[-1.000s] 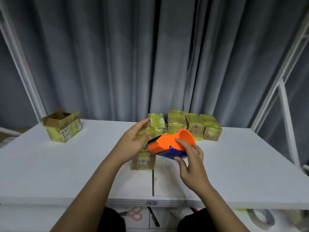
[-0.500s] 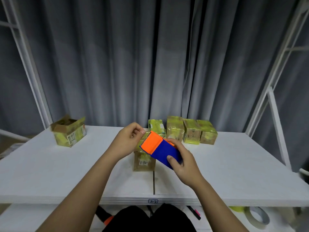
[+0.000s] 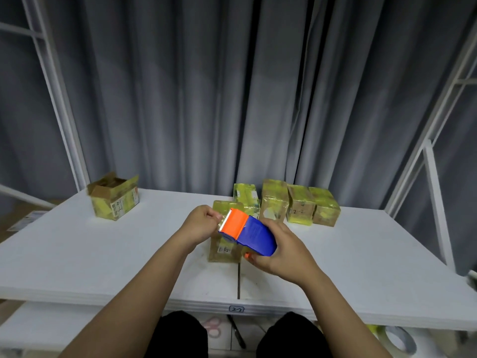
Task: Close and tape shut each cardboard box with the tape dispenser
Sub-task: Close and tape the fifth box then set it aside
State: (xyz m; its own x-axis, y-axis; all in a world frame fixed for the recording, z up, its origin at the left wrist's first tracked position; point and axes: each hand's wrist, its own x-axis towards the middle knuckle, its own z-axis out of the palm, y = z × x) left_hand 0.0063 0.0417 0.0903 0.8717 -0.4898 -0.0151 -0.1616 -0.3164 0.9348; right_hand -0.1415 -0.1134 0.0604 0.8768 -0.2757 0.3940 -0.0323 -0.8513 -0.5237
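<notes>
Orange and blue plastic marks the tape dispenser [image 3: 246, 233], which you are holding at the centre of the frame in the head view, above the white table [image 3: 103, 254]. Your right hand [image 3: 281, 250] is gripping its blue body from the lower right, fingers wrapped around it. Your left hand [image 3: 200, 226] is pinching closed at the dispenser's orange end, beside the toothed cutter; whether a strip of tape is lying between the fingertips cannot be told. Directly beneath the dispenser, a cardboard box [image 3: 223, 250] wrapped in yellowish tape is resting on the table, partly hidden by the hands. Behind it, right of centre, four taped boxes [image 3: 286, 204] are standing in a row near the table's back edge, close together. At centre left, well apart from the others, an open box [image 3: 113, 197] is sitting with its flaps raised. At the bottom edge of the frame, under the table, pink-handled scissors [image 3: 213, 329] and a dark pen [image 3: 236, 332] are lying on the floor, and a tape roll [image 3: 397, 338] is showing at lower right.
</notes>
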